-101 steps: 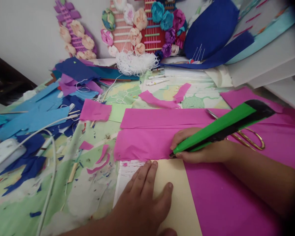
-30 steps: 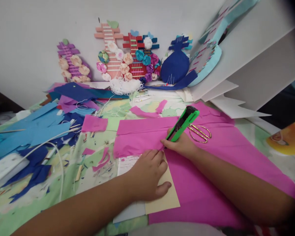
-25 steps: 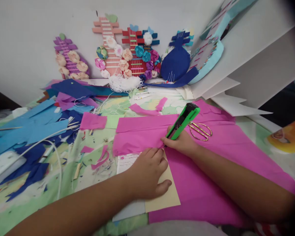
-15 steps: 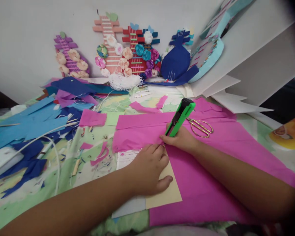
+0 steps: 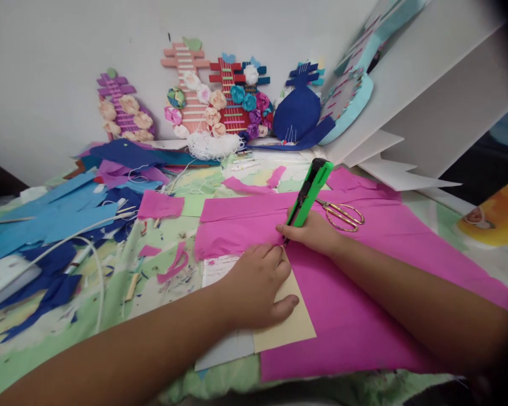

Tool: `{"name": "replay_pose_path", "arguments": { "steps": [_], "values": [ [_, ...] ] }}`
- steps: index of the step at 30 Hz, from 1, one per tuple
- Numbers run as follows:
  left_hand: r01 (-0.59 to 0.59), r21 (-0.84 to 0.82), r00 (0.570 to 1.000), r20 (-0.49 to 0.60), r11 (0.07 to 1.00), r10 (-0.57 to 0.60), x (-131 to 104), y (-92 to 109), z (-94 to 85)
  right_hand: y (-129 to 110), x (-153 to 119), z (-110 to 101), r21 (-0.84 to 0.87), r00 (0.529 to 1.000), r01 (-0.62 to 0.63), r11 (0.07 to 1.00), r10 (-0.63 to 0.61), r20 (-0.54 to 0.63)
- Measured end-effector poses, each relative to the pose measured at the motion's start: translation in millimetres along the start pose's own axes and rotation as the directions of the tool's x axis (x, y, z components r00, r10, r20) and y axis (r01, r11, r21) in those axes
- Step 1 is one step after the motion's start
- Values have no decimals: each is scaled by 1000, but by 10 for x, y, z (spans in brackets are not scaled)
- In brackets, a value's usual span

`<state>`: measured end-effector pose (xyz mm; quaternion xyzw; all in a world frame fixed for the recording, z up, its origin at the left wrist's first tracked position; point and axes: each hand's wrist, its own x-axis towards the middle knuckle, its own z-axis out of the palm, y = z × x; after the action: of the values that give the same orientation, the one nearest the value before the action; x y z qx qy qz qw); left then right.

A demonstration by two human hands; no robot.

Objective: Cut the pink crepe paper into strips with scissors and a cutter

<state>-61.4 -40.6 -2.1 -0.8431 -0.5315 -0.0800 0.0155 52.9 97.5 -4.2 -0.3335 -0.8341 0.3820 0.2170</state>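
My right hand grips a green and black utility knife, held steeply with its tip down at the top corner of a pale yellow card. My left hand lies pressed on the card and on a white sheet beside it, fingers bent a little and thumb apart. Both pieces rest partly on a large sheet of pink crepe paper. Just beyond my right hand lie gold-handled scissors, their blades partly hidden.
Blue paper pieces, a white power strip and its cable lie at the left. Pink scraps litter the green patterned cloth. Along the wall stand several decorated paper instruments, with white yarn before them. White boards lean at the right.
The view has shifted slightly. The utility knife has stayed near the card's top corner in my right hand, and my left hand keeps its place on the card.
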Motion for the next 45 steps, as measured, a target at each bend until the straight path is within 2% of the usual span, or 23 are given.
{"name": "replay_pose_path", "arguments": {
  "steps": [10, 16, 23, 30, 45],
  "values": [
    [16, -4, 1000, 23, 1000, -16, 1, -3, -9, -39, -27, 36, -94, 996, 79, 992, -74, 48],
    [16, -2, 1000, 20, 1000, -16, 1, 2, -7, -33, -24, 8, -63, 1000, 16, 998, -14, 23],
    [14, -4, 1000, 2, 1000, -14, -7, -5, 6, -20, -20, -10, 9, 999, -3, 1000, 3, -41],
    [22, -31, 1000, 3, 999, -22, -4, -14, 3, -44, -21, 6, -46, 1000, 3, 999, -2, 23],
    [32, -69, 999, 29, 997, -30, 8, -25, 13, -25, -11, 15, -36, 998, 14, 999, -12, 63]
  ]
}}
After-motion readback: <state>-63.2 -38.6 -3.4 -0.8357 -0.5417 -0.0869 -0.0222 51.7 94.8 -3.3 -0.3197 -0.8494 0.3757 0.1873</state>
